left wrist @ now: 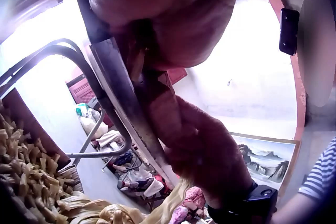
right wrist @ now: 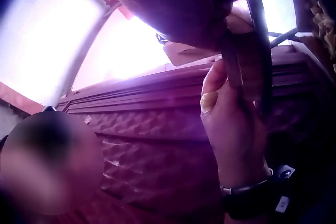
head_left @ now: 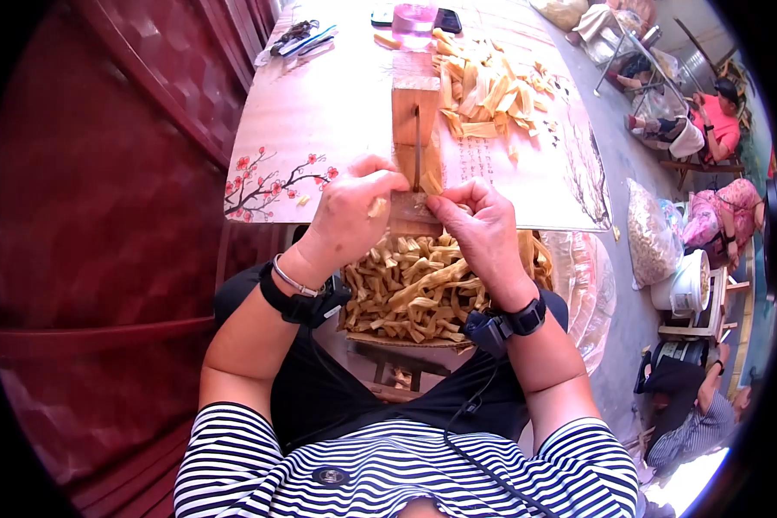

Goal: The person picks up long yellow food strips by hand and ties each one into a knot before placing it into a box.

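Item: pale strip (head_left: 413, 207), pinched at both ends by our left hand (head_left: 350, 211) and right hand (head_left: 479, 229), at 6 o'clock of the wooden block (head_left: 416, 108) on the tabletop (head_left: 319, 112). We judge: keep it taut, hands clear of the blade (head_left: 418, 151).

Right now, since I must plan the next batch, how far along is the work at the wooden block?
Likely done: the box on the lap is heaped with narrow strips. In hand: the left-hand grip and right-hand grip pinch one piece at the wooden block. Likely left: a pile of wider pieces on the table behind it. Roughly midway, I'd judge.
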A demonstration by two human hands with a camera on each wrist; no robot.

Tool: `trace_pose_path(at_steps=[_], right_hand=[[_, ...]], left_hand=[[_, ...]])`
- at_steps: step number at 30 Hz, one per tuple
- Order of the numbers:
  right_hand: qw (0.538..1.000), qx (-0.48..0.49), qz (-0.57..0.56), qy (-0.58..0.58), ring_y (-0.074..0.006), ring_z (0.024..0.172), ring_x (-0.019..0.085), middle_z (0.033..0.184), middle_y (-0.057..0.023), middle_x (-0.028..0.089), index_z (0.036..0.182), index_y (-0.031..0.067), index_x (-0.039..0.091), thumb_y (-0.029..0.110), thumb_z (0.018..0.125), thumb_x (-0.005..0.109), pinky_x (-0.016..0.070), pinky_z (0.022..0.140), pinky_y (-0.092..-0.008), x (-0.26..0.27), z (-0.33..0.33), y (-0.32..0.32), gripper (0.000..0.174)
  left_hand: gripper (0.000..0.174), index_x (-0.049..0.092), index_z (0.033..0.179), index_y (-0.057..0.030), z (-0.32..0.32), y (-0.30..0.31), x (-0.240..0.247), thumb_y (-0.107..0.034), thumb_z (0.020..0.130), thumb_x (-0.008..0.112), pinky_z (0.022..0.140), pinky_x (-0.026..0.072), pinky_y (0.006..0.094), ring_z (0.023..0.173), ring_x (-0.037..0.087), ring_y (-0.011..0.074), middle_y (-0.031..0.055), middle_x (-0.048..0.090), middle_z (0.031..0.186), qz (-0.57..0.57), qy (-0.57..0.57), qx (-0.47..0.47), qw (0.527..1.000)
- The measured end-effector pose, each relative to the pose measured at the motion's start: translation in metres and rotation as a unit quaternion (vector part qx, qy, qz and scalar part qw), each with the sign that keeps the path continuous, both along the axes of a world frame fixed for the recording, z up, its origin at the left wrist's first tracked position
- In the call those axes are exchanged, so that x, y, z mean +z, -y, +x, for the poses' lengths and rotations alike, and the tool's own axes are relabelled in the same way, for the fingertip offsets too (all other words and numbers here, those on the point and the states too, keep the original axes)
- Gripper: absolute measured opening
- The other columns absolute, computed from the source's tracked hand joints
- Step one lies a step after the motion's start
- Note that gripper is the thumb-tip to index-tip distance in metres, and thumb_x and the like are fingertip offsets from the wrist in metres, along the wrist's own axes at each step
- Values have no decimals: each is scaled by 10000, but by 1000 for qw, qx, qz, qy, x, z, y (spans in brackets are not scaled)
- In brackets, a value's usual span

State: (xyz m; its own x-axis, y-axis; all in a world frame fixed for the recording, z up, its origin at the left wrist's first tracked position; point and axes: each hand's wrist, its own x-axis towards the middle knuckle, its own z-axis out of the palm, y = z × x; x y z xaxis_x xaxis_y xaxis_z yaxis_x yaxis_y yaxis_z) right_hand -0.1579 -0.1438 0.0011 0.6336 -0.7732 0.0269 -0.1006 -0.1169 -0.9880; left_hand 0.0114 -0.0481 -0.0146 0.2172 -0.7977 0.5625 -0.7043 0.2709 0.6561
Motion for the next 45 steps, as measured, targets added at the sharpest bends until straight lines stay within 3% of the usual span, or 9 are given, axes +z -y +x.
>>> trace_pose_path(at_steps=[22,25,28,29,32,35,38,40,45], right_hand=[[951,141,-267,65,-85,503,545,635,-40,566,926,25,555,-9,829,655,407,463,-220,12,-12,-12,143],[927,163,-320,106,-160,502,581,623,-50,577,892,52,574,18,808,673,439,468,-263,17,-12,-16,134],[860,278,-423,67,-213,504,587,630,-48,591,860,77,591,65,785,697,450,467,-295,33,-13,-12,131],[865,245,-421,118,-224,508,584,642,-43,599,850,90,604,103,767,712,451,468,-307,29,-14,-16,137],[892,215,-350,191,-210,506,582,644,-41,602,836,79,613,103,770,709,445,466,-300,37,-19,-10,119],[941,160,-273,122,-165,514,570,645,-51,604,789,29,649,107,822,679,437,488,-277,40,-24,-7,90],[985,164,-39,-43,-70,572,526,652,-26,603,830,-13,659,129,883,617,390,498,-225,41,-20,-11,157],[948,249,192,-43,-53,567,511,670,6,602,879,-6,661,135,883,603,365,485,-205,35,-19,-7,153],[865,219,448,51,-61,610,568,816,-45,651,979,23,648,120,886,612,396,473,-159,14,-7,-30,139]], left_hand=[[188,643,1019,27,-29,-28,39,-2,868,534,675,501,283,729,638,169,109,666,844,22,19,-28,999],[123,647,907,-7,-33,-32,34,-98,843,596,569,506,312,647,657,241,136,661,754,140,-153,-54,977],[114,641,869,-7,-48,-30,19,-112,839,611,563,484,297,612,619,154,72,636,688,223,-584,-106,774],[148,644,799,-13,-56,-30,10,-142,864,610,533,457,289,580,553,91,26,602,642,224,-492,-101,835],[265,646,736,-11,-55,-36,37,-217,902,617,540,453,275,571,533,84,32,609,636,399,-217,-288,843],[220,687,916,-22,-49,-39,46,-234,861,685,638,508,274,694,644,183,67,672,780,183,-330,-550,745],[357,687,1035,-24,-40,-38,53,-237,757,755,638,509,285,732,656,230,102,680,911,35,-103,-237,965],[435,693,1041,-40,-32,-34,51,-193,644,784,522,443,263,603,581,170,34,571,731,-33,184,-105,977],[351,712,997,-49,-33,-34,37,-185,680,777,524,461,264,617,589,182,71,576,818,-142,124,-114,975]])
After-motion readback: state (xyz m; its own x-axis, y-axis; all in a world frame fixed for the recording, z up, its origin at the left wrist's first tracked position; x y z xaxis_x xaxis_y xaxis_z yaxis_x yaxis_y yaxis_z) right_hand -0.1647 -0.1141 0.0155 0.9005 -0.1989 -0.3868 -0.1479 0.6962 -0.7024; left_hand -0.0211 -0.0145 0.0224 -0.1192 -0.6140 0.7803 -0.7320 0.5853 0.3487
